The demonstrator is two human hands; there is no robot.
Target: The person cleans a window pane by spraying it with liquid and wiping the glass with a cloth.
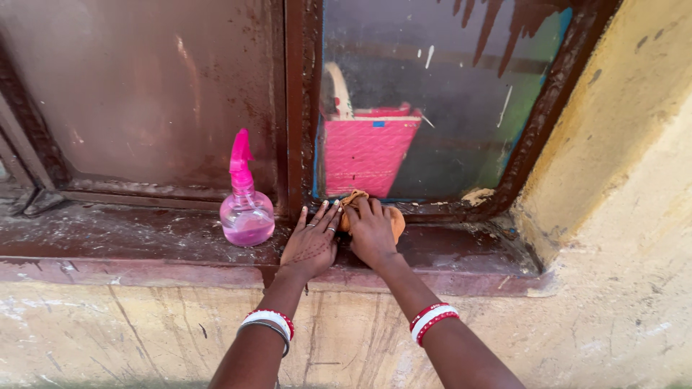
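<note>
At centre frame, the right hand [372, 234] pressed an orange cloth [395, 220] onto the sill [144, 241]; the left hand [311, 245] lay flat beside it, a pink spray bottle [246, 205] just left.

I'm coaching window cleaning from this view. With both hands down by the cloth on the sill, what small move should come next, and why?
Probably slide the orange cloth up onto the lower edge of the glass pane. The right hand already presses the cloth at the frame's base, the left hand lies flat on the sill beside it, and the pane shows streaks and white specks. The pink spray bottle stands untouched to the left.
</note>
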